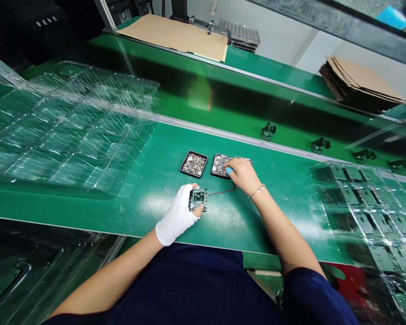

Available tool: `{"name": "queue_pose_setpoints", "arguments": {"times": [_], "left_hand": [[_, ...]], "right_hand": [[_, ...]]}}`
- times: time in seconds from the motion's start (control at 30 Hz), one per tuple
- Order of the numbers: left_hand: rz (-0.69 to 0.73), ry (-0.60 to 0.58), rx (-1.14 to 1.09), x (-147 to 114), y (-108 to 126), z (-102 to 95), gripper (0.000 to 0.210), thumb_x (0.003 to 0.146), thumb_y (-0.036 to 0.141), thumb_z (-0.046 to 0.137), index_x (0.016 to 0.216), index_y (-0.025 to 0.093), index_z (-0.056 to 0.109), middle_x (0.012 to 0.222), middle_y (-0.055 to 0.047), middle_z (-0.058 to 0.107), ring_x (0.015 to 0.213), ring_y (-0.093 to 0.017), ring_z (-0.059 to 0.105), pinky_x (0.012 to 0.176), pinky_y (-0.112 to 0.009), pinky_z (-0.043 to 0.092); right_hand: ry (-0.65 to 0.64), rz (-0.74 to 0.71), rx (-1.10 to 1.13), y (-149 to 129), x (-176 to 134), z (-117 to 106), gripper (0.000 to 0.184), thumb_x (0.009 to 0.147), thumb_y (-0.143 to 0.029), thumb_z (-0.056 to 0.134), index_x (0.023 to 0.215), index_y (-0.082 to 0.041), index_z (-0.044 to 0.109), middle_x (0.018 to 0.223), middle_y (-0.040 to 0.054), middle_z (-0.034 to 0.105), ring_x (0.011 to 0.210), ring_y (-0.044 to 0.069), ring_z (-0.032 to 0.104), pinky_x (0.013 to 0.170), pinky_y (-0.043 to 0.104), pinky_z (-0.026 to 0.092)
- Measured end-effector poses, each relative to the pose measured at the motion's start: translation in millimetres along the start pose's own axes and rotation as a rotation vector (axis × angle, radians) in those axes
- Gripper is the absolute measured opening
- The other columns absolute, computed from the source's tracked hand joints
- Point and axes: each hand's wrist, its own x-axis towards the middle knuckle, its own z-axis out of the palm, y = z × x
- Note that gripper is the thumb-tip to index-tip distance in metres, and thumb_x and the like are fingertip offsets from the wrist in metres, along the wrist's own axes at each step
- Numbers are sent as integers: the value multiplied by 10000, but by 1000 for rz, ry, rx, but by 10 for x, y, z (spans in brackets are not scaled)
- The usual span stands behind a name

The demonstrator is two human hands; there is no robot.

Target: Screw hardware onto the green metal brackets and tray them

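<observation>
The head view shows both hands above the green table (149, 180), with the small metal unit (199, 197) between them, nearer to the left hand (179, 212). This hand wears a white glove (172, 224), from which the bare tips of the thumb and finger come out. It is curled around the unit and grips it by the left side and the near corner, while the upper face, with its green inside, is turned upward and stays uncovered.

The right hand (244, 174) is farther from the body and to the right of the unit, well apart from it. Its fingers are bent and drawn together at the middle black tray (219, 175), which is filled with small metal parts; I cannot tell if a part is pinched there. One digit carries a blue cover (229, 170), and a bracelet (256, 191) is around the wrist.

Below this hand, a thin bent rod (221, 192) points toward the unit; whether the hand holds it, I cannot tell. The left black tray (189, 174) is just beyond the unit, and another black tray (251, 161) is partly hidden behind the right hand.
</observation>
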Motion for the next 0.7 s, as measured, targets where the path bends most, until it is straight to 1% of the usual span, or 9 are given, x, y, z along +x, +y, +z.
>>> {"name": "queue_pose_setpoints", "arguments": {"times": [0.07, 0.1, 0.17, 0.23, 0.33, 0.43, 0.53, 0.6, 0.7], "left_hand": [[-8, -12, -44, -5, -15, -18, 519, 794, 297, 549, 1261, 176, 357, 1210, -129, 491, 1168, -272, 508, 1000, -469, 430], [-8, -13, -64, -6, -21, -35, 527, 806, 313, 545, 1274, 174, 349, 1229, -133, 487, 1182, -272, 499, 1012, -473, 420], [-14, 0, -96, -10, -35, -86, 523, 832, 344, 534, 1289, 176, 342, 1256, -138, 482, 1201, -267, 488, 1034, -481, 401], [-44, 8, -127, -11, -53, -151, 484, 856, 358, 517, 1282, 189, 359, 1261, -132, 490, 1199, -258, 497, 1033, -479, 407], [-76, 21, -165, -3, -73, -233, 423, 875, 358, 497, 1256, 202, 402, 1243, -117, 512, 1179, -246, 521, 1014, -462, 436], [-43, -7, -171, 16, -71, -264, 409, 867, 358, 504, 1238, 200, 430, 1228, -110, 530, 1172, -248, 525, 1018, -460, 433], [-8, -31, -151, 34, -52, -268, 432, 855, 362, 519, 1245, 197, 433, 1232, -113, 532, 1172, -256, 522, 1020, -462, 430], [5, 13, -118, 49, -36, -282, 426, 857, 351, 520, 1245, 196, 439, 1232, -113, 533, 1169, -255, 524, 1016, -457, 435], [38, 76, -61, 87, -10, -329, 363, 871, 318, 510, 1210, 194, 472, 1204, -104, 555, 1141, -242, 543, 1006, -435, 446]], "right_hand": [[-100, -1, -167, 70, 125, 55, 305, 750, -5, 512, 929, -204, 659, 1005, 76, 666, 978, 270, 580, 1034, 582, 287], [-126, -1, -223, 81, 163, 90, 317, 738, 6, 518, 928, -203, 661, 1000, 81, 665, 969, 275, 578, 1043, 613, 245], [-142, -3, -280, 79, 194, 152, 303, 734, 15, 514, 901, -192, 658, 966, 91, 663, 942, 271, 577, 1046, 621, 221], [-124, -5, -288, 74, 180, 190, 269, 740, 9, 506, 867, -182, 647, 931, 92, 661, 926, 263, 574, 1050, 600, 226], [-57, 5, -259, 97, 129, 213, 223, 783, -48, 498, 882, -188, 640, 915, 83, 661, 926, 261, 566, 1051, 574, 236], [29, 31, -248, 127, 72, 226, 209, 822, -100, 472, 900, -194, 642, 890, 80, 663, 906, 261, 564, 1048, 556, 241], [112, 22, -203, 129, 23, 227, 213, 815, -107, 464, 909, -200, 631, 891, 66, 667, 895, 254, 563, 1056, 531, 236], [154, 28, -129, 124, 2, 215, 189, 822, -127, 464, 898, -205, 619, 893, 56, 668, 885, 245, 568, 1023, 486, 295], [169, 94, -38, 133, -6, 196, 153, 849, -177, 454, 860, -195, 605, 875, 64, 670, 851, 239, 582, 884, 399, 398]]}}
